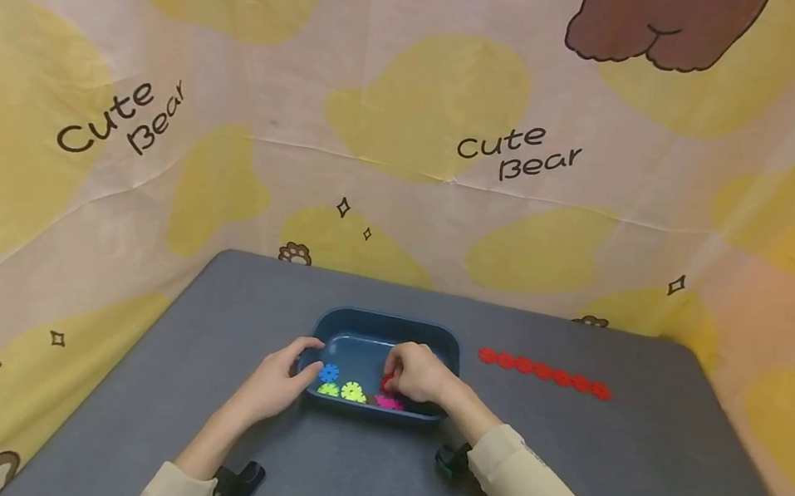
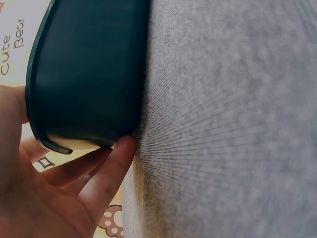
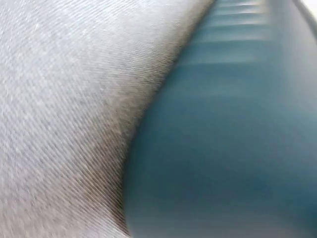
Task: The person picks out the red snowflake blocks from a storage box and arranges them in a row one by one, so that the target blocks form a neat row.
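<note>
A dark teal plastic basin [image 1: 376, 414] stands on the grey table. In the head view my left hand [image 1: 274, 381] holds its left end. The left wrist view shows that hand [image 2: 64, 198] with the thumb at the rim and fingers against the outside wall of the basin [image 2: 89, 74]. Inside, my right hand [image 1: 419, 372] pinches a red snowflake disc [image 1: 387, 383], partly hidden by the fingers. Near it lie pink discs [image 1: 389, 403], yellow-green discs [image 1: 352, 392] and a blue disc [image 1: 329, 373]. The right wrist view shows only the basin's outer wall [image 3: 223, 134] and table.
To the right of the basin, a row of several red discs [image 1: 543, 373] lies on the table [image 1: 360, 478]. A printed cloth [image 1: 413, 133] hangs behind and along the sides. Each wrist carries a black camera mount [image 1: 240, 480].
</note>
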`<act>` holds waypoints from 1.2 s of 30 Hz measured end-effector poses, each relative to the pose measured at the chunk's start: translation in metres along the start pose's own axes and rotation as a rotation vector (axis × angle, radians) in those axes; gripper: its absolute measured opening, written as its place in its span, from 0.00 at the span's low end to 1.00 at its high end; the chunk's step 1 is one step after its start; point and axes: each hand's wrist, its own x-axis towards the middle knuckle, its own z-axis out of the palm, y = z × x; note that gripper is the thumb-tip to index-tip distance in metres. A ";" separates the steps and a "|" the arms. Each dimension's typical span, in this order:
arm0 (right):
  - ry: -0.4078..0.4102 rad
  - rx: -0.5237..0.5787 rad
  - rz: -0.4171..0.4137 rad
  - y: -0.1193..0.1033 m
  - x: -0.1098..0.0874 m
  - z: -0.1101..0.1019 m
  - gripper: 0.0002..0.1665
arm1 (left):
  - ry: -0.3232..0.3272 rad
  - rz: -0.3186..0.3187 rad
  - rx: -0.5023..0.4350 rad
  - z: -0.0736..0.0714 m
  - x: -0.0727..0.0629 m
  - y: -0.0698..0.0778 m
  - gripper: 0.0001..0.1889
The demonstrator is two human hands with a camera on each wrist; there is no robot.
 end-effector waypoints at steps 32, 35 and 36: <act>0.205 0.274 -0.004 0.034 -0.095 -0.070 0.07 | -0.007 0.016 0.015 -0.001 0.001 -0.001 0.23; 0.245 0.286 0.019 0.046 -0.106 -0.074 0.08 | -0.014 0.009 0.007 -0.001 0.001 0.000 0.23; 0.257 0.288 0.027 0.050 -0.110 -0.075 0.09 | -0.015 0.008 0.006 -0.001 0.001 0.000 0.23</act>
